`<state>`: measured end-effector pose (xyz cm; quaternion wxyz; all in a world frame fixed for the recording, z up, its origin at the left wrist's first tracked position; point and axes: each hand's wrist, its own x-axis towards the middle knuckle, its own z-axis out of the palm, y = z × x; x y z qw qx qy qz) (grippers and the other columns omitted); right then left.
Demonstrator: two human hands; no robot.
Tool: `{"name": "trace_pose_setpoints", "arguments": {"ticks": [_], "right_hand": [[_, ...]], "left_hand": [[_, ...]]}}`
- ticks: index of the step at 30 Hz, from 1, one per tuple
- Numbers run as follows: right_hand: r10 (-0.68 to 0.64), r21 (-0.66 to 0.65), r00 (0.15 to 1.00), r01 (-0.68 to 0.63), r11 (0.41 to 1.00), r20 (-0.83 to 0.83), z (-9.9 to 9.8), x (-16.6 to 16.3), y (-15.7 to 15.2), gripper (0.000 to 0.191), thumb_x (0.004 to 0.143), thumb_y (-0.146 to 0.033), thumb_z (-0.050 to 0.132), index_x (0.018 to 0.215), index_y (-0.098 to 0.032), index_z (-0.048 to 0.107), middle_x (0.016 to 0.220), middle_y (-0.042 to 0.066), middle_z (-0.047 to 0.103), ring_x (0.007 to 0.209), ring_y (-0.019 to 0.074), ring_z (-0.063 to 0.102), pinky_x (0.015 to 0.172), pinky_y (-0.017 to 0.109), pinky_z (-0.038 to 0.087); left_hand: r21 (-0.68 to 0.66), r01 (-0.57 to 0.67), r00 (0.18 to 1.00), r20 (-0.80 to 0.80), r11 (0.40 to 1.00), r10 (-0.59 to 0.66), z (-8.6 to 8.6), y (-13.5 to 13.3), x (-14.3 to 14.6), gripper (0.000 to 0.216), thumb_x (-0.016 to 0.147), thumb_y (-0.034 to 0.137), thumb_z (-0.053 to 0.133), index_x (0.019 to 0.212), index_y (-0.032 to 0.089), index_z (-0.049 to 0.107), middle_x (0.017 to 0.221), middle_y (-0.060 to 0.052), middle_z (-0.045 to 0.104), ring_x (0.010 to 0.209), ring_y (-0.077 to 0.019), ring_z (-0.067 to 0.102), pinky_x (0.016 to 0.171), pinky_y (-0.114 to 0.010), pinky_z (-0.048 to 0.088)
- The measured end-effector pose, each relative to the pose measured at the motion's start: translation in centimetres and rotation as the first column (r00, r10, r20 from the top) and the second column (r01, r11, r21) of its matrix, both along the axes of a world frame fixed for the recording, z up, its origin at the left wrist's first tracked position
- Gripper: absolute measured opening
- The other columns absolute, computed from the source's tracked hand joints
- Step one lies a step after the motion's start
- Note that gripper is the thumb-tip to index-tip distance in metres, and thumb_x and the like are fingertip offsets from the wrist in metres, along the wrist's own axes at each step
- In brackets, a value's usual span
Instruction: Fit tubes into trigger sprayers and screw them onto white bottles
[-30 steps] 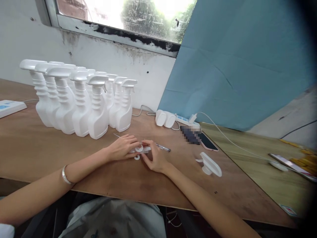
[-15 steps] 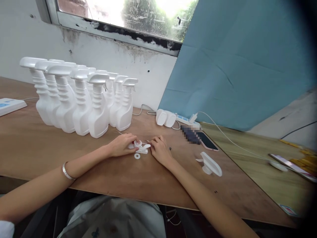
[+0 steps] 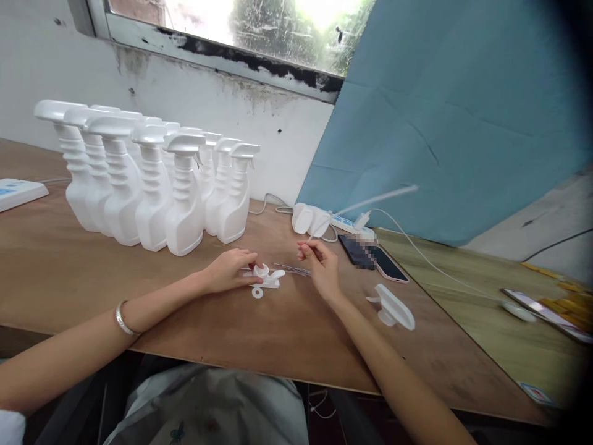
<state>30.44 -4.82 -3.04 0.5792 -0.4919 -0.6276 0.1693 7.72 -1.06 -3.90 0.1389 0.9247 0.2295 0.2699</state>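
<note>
My left hand [image 3: 230, 270] rests on the wooden table [image 3: 55, 272] with its fingers closed on a small white sprayer part [image 3: 264, 277]. A white ring [image 3: 257, 292] lies on the table just below that part. My right hand [image 3: 320, 266] is lifted a little to the right and pinches the end of a long thin white tube [image 3: 370, 201], which slants up to the right. A pen [image 3: 291, 269] lies on the table between my two hands.
Several white spray bottles [image 3: 152, 185] stand in rows at the back left. A power strip [image 3: 345, 225] with white plugs, two phones [image 3: 373, 256], a white trigger head [image 3: 393, 307] and a cable lie to the right. A blue sheet hangs behind.
My right hand has left the sprayer part, moved right and up, and lifted the thin white tube off the table. My left hand stays on the part.
</note>
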Motion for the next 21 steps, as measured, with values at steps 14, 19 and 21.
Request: {"name": "trace_pose_setpoints", "arguments": {"ticks": [14, 19, 21], "right_hand": [[0.226, -0.159, 0.95, -0.262, 0.952, -0.213, -1.0, -5.0, 0.0, 0.019, 0.067, -0.036, 0.066, 0.071, -0.018, 0.064, 0.065, 0.001, 0.065, 0.061, 0.0147, 0.06, 0.061, 0.029, 0.05], [0.195, -0.132, 0.969, -0.216, 0.968, -0.153, -1.2, -5.1, -0.1, 0.02, 0.069, -0.037, 0.062, 0.074, -0.018, 0.065, 0.068, 0.002, 0.066, 0.061, 0.0147, 0.059, 0.057, 0.026, 0.048], [0.193, -0.136, 0.969, -0.214, 0.967, -0.154, -1.1, -5.2, -0.3, 0.02, 0.07, -0.037, 0.062, 0.075, -0.018, 0.065, 0.068, 0.002, 0.066, 0.061, 0.0145, 0.059, 0.056, 0.026, 0.048]], "left_hand": [[-0.04, 0.003, 0.998, 0.06, 0.999, -0.001, 0.0, -0.1, 0.1, 0.027, 0.075, 0.043, 0.057, 0.084, 0.018, 0.054, 0.082, 0.0, 0.061, 0.076, -0.014, 0.057, 0.072, -0.024, 0.039], [-0.093, -0.001, 0.996, 0.085, 0.996, 0.009, -0.1, -0.2, 0.1, 0.03, 0.073, 0.041, 0.06, 0.091, 0.019, 0.051, 0.083, 0.0, 0.062, 0.076, -0.0141, 0.057, 0.071, -0.024, 0.041], [-0.108, -0.005, 0.996, 0.092, 0.994, 0.015, 0.0, -0.3, 0.2, 0.032, 0.073, 0.04, 0.06, 0.093, 0.018, 0.049, 0.082, 0.0, 0.061, 0.075, -0.0142, 0.057, 0.07, -0.024, 0.041]]}}
